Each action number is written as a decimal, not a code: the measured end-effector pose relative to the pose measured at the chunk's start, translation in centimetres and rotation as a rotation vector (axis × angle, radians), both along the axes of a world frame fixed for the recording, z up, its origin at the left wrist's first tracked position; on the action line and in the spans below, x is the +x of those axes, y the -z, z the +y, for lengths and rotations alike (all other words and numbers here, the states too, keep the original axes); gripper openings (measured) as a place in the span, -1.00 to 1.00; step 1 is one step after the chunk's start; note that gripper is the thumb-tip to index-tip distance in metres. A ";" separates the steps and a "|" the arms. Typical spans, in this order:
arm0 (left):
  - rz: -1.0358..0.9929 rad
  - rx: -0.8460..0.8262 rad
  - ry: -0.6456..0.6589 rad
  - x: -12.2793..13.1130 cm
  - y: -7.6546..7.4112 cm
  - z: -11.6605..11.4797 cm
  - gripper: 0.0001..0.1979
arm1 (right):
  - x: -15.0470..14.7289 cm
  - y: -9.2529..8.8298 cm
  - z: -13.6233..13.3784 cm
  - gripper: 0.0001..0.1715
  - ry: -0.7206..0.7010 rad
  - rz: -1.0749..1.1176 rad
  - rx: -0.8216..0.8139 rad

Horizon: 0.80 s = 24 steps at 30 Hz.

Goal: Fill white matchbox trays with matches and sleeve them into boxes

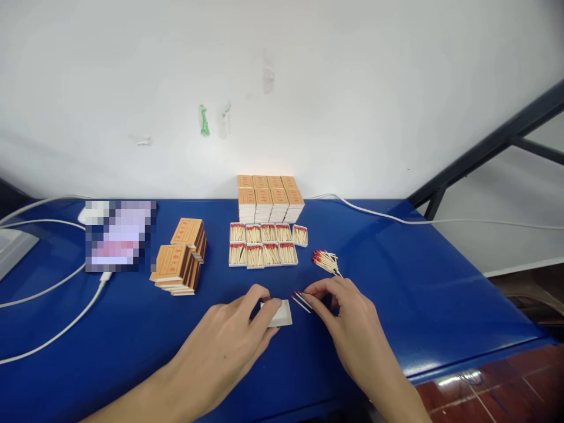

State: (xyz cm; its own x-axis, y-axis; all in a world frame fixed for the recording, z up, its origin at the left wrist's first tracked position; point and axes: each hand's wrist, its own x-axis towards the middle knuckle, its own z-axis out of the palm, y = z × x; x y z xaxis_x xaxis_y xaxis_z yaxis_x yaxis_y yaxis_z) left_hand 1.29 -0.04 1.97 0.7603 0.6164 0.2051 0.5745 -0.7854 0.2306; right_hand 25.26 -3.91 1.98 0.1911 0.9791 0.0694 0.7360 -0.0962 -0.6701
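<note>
My left hand (238, 332) grips a white matchbox tray (282, 314) between thumb and fingers, low over the blue table. The part of the tray that shows has no matches in it. To its right, the thumb and index finger of my right hand (346, 308) pinch at a few red-tipped matches (301, 302) near the tray's right side. Just beyond the right hand lies a loose pile of matches (325, 259). Two rows of open trays filled with matches (263, 254) sit farther back in the middle.
Behind the filled trays, orange matchboxes (271, 197) are stacked against the white wall. More matchboxes (176, 261) are piled to the left. A blurred-out phone-like object (121, 235) and white cables (94, 299) lie at far left. Another cable (379, 214) crosses the back right.
</note>
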 end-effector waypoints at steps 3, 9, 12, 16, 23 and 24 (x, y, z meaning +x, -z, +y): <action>0.000 -0.004 0.012 0.1 0.1 0.1 -0.66 | -0.1 0.1 0.2 -0.86 0.006 -0.006 -0.001; -0.001 -0.002 0.021 0.0 0.1 0.0 -0.69 | -0.4 -0.1 0.2 -0.89 -0.036 0.001 -0.006; 0.000 -0.001 0.020 -0.1 0.0 -0.1 -0.69 | -0.5 0.0 0.0 -0.95 -0.054 0.003 -0.010; 0.003 0.004 0.015 -0.1 0.1 -0.1 -0.67 | -0.8 0.5 0.2 -0.87 -0.040 -0.022 0.017; 0.013 0.001 0.010 -0.1 0.3 -0.1 -0.66 | 1.0 0.1 0.7 -0.72 -0.003 -0.101 0.125; 0.014 0.000 0.010 -0.1 0.3 -0.1 -0.65 | 1.7 -0.1 0.6 -0.70 -0.009 -0.110 0.130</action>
